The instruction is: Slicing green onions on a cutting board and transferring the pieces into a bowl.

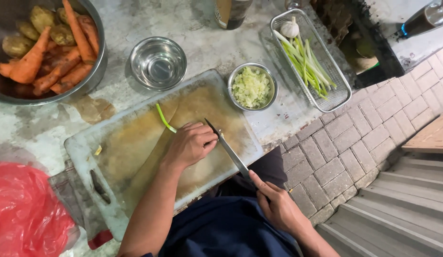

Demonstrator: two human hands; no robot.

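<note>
Outdoor stone counter beside brick paving. Left hand (pixel 190 143) curled down, pinning a green onion stalk (pixel 164 119) to the stained cutting board (pixel 88 157); right hand (pixel 278 207) closed around a knife (pixel 226 147), blade at the knuckles. Chopped pile already in small steel bowl (pixel 252 87); more stalks waiting uncut in wire basket (pixel 340 93).

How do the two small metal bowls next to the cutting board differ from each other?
The bowl on the left is empty, its shiny bottom bare; the bowl on the right is filled with pale green chopped vegetable. The left bowl looks slightly wider and stands apart from the cutting board, while the right bowl sits right at the board's upper right corner, beside the wire basket. Both are round, steel and upright.
</note>
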